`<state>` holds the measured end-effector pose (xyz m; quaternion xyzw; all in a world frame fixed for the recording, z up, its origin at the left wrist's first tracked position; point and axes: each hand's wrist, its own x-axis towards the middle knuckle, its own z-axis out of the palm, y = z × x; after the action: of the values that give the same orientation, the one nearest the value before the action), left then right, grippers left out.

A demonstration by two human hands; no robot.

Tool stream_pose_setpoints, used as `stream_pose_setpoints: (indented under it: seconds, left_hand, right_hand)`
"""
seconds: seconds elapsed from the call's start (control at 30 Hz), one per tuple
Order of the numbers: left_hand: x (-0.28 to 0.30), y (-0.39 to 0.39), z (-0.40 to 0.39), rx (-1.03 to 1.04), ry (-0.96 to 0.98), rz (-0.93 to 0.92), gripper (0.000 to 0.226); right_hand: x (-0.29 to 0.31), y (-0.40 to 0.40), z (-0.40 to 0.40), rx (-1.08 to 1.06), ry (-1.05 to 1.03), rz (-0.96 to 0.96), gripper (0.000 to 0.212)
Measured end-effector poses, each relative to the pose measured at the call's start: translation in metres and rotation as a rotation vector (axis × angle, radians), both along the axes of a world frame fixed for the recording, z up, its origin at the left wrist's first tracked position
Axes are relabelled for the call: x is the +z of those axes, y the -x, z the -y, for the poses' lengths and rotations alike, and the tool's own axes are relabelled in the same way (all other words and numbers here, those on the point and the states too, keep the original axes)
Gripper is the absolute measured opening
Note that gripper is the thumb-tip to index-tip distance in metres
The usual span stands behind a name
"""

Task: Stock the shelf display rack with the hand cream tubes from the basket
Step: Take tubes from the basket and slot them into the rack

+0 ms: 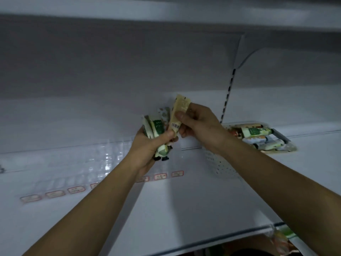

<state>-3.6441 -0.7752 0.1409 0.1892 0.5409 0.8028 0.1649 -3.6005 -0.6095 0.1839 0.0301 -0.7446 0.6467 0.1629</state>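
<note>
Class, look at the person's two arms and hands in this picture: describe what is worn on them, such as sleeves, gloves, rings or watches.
Both forearms are bare as far as the frame shows, with no sleeve in view. The left hand and right hand wear no gloves. No watch, bracelet or ring shows on either wrist or on the visible fingers.

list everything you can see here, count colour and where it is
bunch of hand cream tubes: several, exact count unclear, white and green with black caps, gripped in the left hand
yellow hand cream tube: one, pale yellow with a barcode, pinched by the right hand, upright next to the bunch
basket: one, white and perforated, on the shelf at right, partly behind the right forearm
tubes in the basket: several, white, green and orange, lying flat
display rack: one, clear plastic with dividers, on the shelf at left, no tubes visible in it
price labels: a row, red-bordered, along the rack's front
shelf: white, under everything
left hand: grips the bunch
right hand: pinches the yellow tube
</note>
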Motion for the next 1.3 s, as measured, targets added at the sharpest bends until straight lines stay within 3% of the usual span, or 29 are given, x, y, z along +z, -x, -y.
stream_pose_setpoints:
  seconds: [0.17, 0.3, 0.5, 0.67, 0.93, 1.17, 1.3]
  left_hand:
    - [-0.011, 0.002, 0.045, 0.236, 0.124, -0.155, 0.043]
    - [-0.014, 0.005, 0.074, 0.333, 0.2, -0.367, 0.052]
    - [-0.023, 0.003, 0.105, 0.322, 0.152, -0.315, 0.056]
    - [-0.026, -0.002, 0.126, 0.259, 0.184, -0.281, 0.054]
    - [-0.024, -0.018, 0.187, 0.435, 0.216, -0.206, 0.048]
    - [-0.033, -0.018, 0.221, 0.505, 0.246, -0.231, 0.052]
    - [-0.039, -0.01, 0.236, 0.533, 0.241, -0.256, 0.052]
  right_hand:
    - [-0.009, 0.005, 0.056, 0.075, -0.033, 0.131, 0.016]
    - [-0.022, 0.012, 0.099, -0.099, -0.274, 0.14, 0.025]
    - [-0.039, 0.012, 0.129, -0.131, -0.186, 0.091, 0.025]
    - [-0.046, 0.015, 0.153, -0.16, -0.178, 0.162, 0.038]
    - [-0.038, 0.019, 0.204, 0.015, -0.064, 0.149, 0.036]
    - [-0.055, 0.026, 0.238, 0.044, -0.142, -0.006, 0.032]
    - [-0.058, 0.04, 0.255, 0.162, -0.182, -0.037, 0.033]
